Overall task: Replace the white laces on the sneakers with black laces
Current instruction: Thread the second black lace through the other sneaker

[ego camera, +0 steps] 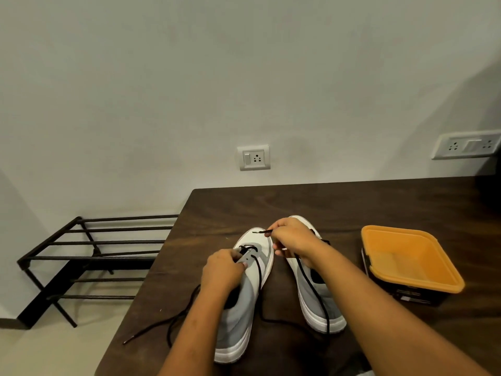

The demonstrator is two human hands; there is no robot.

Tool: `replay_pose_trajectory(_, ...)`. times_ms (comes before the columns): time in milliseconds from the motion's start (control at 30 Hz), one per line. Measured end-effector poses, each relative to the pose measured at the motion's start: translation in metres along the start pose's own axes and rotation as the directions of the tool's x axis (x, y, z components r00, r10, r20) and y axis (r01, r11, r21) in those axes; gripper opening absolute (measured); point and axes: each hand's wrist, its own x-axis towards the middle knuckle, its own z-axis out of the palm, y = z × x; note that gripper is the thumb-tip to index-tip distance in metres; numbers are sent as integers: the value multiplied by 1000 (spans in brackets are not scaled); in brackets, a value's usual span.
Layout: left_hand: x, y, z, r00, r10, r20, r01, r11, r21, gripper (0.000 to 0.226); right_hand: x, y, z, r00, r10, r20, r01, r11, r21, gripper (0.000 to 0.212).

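Two grey-and-white sneakers stand toes away from me on the dark wooden table point(352, 202). My left hand point(222, 270) grips the eyelet flap of the left sneaker point(238, 316). A black lace point(259, 278) is threaded through that sneaker's lowest eyelets. One end trails off to the table's left side. My right hand point(294, 240) pinches the other end near its tip, above the toe. The right sneaker point(320, 302) lies partly under my right wrist with a black lace point(314, 291) draped over it. No white lace is in view.
An orange plastic tub point(433, 278) sits to the right of the sneakers. A black metal shoe rack point(89, 253) stands on the floor left of the table. The wall behind carries two socket plates point(254, 157).
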Motion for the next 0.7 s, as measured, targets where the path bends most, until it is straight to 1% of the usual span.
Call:
replay_pose_trajectory(33, 0, -1, -1, 1000, 3, 1, -3, 1000, 5, 25, -2, -1, 1, 1000, -12, 1, 12, 999, -38, 13)
replay_pose_trajectory(100, 0, -1, -1, 1000, -13, 5, 13, 1000, -23, 26, -2, 2, 2, 998, -57, -11, 55, 991, -122, 20)
replay_pose_trajectory(167, 0, -2, -2, 1000, -19, 12, 20, 997, -70, 25, 1, 4, 5, 995, -103, -18, 99, 982, -161, 26)
replay_pose_trajectory(267, 2, -5, -3, 999, -27, 32, 31, 990, -134, 25, 5, 8, 11, 989, -144, -37, 130, 958, -257, 24)
replay_pose_trajectory(333, 2, -8, -1, 999, -14, 48, 24, 978, -207, 19, 8, 11, 14, 990, -133, -36, 116, 945, -305, 19)
replay_pose_trajectory(400, 0, -9, -2, 1000, 11, 28, -4, 974, -228, 18, 11, 16, 17, 995, -99, -17, 88, 939, -333, 17)
replay_pose_trajectory(433, 1, -11, -2, 1000, 26, -5, -26, 975, -219, 22, 12, 18, 17, 996, -87, -16, 76, 937, -341, 18)
replay_pose_trajectory(533, 2, -16, -5, 995, 46, -84, -68, 954, -292, 33, 12, 20, 17, 997, -72, -40, 56, 950, -308, 23)
replay_pose_trajectory(600, 1, -20, -7, 995, 0, -99, -31, 949, -312, 28, 11, 22, 18, 996, -62, -61, 42, 959, -282, 20)
replay_pose_trajectory(667, 1, -22, -7, 995, -22, -94, -3, 966, -259, 15, 11, 23, 21, 996, -58, -63, 40, 965, -260, 17)
replay_pose_trajectory(700, 1, -22, -7, 996, -25, -87, 4, 972, -237, 14, 12, 24, 23, 996, -60, -62, 42, 966, -254, 18)
